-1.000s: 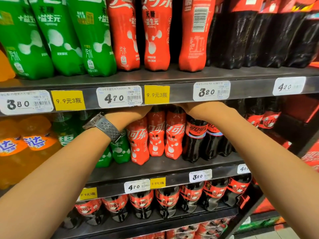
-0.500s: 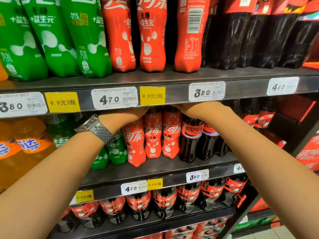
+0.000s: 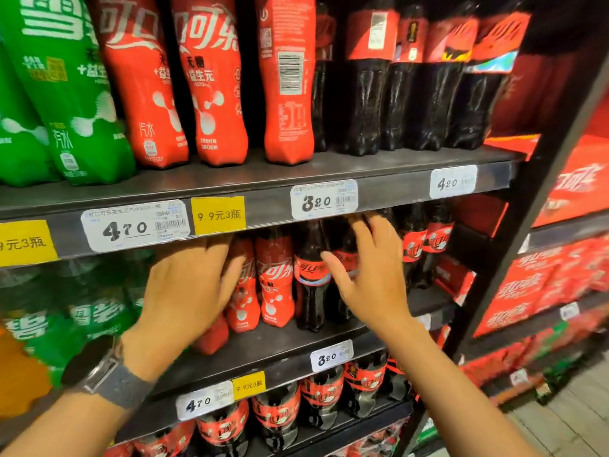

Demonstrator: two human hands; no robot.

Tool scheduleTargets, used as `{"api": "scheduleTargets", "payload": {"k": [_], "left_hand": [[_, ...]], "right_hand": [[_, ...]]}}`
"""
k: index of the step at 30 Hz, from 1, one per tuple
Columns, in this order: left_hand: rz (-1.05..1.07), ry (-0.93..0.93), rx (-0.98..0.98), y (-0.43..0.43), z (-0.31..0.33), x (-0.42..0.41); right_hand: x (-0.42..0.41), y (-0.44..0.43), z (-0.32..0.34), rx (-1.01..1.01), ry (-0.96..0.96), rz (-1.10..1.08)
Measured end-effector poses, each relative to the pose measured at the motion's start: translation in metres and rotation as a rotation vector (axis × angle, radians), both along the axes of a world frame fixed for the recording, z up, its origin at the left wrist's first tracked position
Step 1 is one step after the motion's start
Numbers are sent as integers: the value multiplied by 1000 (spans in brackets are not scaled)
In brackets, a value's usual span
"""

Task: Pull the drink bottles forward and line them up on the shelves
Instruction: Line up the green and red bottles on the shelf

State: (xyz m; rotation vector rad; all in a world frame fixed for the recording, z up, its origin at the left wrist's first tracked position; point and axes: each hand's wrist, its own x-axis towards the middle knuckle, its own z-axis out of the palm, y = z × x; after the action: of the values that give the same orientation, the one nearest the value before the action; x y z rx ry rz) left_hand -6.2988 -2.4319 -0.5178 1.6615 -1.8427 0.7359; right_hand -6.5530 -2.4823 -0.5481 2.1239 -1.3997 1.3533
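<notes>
Access to the middle shelf (image 3: 263,351). Both hands are spread with fingers relaxed, gripping nothing. Directly above the left hand (image 3: 184,291) and right hand (image 3: 369,275), the upper shelf edge (image 3: 263,206) caps the opening, so entry is frontal only. Between the hands, the red bottles (image 3: 273,278) and a dark cola bottle (image 3: 311,285) stand packed side by side. Beneath the wrists, bare shelf front lies open. Right of the right hand, more dark bottles (image 3: 425,245) and the black upright (image 3: 527,225) close the side.

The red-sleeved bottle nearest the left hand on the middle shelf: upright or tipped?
Tipped. The red-sleeved bottle has its base kicked forward of its upright red neighbours; the left hand covers its top.
</notes>
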Motion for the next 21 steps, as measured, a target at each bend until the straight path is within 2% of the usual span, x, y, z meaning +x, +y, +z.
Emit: {"api": "scheduleTargets", "payload": {"k": [1, 2, 3, 6, 9, 11, 14, 21], "left_hand": [[-125, -8, -88, 7, -17, -13], [-274, 58, -45, 11, -32, -26], [-386, 209, 62, 13, -48, -41], [-406, 675, 327, 9, -91, -78], [-346, 992, 429, -6, -111, -100], [-291, 1024, 422, -14, -113, -105], [-213, 932, 351, -19, -116, -112], [-135, 860, 300, -30, -125, -114]], "right_hand": [[-13, 4, -16, -2, -107, -15], [-26, 4, -33, 12, -196, -40], [-40, 3, -48, 44, -268, -72], [-78, -10, -78, 208, -453, -183], [-113, -29, -87, 381, -676, -255], [-130, -43, -87, 462, -753, -276], [-144, -62, -86, 543, -795, -260], [-154, -89, -95, 656, -877, -114]]}}
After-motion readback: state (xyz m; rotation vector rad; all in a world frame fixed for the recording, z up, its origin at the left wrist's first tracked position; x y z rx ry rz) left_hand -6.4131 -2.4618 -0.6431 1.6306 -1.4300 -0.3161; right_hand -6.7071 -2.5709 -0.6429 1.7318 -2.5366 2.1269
